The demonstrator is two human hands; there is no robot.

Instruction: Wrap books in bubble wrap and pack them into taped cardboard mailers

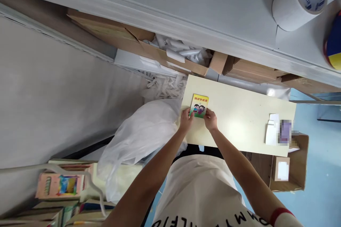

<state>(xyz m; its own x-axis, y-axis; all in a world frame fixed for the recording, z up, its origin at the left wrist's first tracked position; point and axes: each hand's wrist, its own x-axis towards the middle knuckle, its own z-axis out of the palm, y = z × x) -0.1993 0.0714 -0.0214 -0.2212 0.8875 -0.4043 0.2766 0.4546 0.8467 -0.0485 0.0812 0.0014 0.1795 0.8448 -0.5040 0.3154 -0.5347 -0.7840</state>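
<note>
A small yellow, white and green picture card (199, 106) lies upright to my view over the pale table, with red Chinese characters and two cartoon children on its face. Whether it is a single card or a thin pack, I cannot tell. My left hand (186, 118) grips its lower left corner, thumb on the front edge. At the lower right corner, my right hand (210, 118) pinches it with curled fingers. Both forearms reach in from below.
On the cream table (237, 113), white slips (271, 131) and a blurred purple item (285, 131) lie at the right. A plastic bag (144, 127) bulges at the left. Cardboard boxes (293, 170) stand around; a grey shelf (186, 7) with tape rolls (295, 7) overhangs. Books (58, 186) sit lower left.
</note>
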